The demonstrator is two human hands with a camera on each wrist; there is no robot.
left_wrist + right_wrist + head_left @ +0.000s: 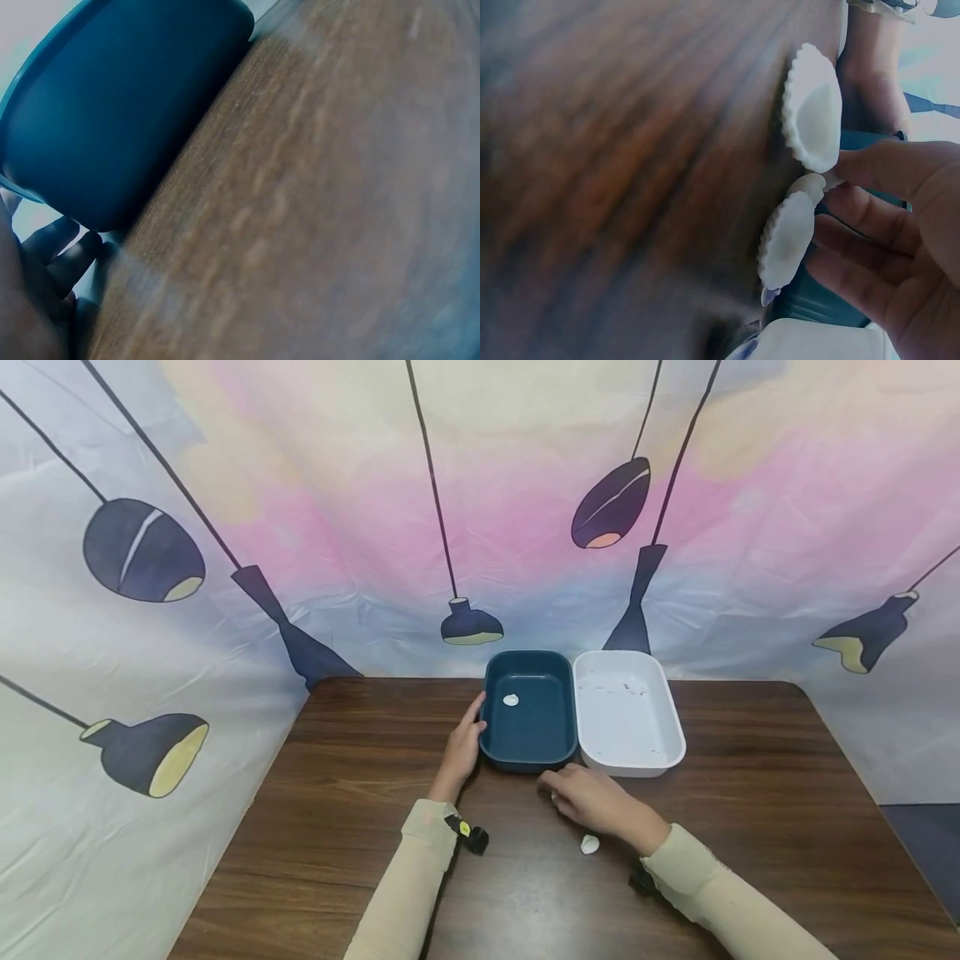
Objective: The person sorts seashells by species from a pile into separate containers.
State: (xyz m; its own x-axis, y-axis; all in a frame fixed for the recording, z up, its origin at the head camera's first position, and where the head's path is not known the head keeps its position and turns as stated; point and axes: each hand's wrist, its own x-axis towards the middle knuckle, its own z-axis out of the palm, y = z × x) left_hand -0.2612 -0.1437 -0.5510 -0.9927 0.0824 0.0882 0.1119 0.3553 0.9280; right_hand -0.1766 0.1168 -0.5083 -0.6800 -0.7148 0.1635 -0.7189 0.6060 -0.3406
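Note:
My left hand rests against the left side of a dark teal tray; in the left wrist view its fingers touch the tray's outer wall near a corner. One white seashell lies inside this tray. In front of the trays, low over the table, my right hand pinches a small shell between thumb and fingertips, mostly hidden by them. Beside those fingers, the right wrist view has a ribbed white shell and another white shell. A shell lies on the table below the right hand.
A white tray stands against the teal tray's right side, with small dark specks inside. Both sit at the back of the brown wooden table. A printed cloth with lamp pictures hangs behind.

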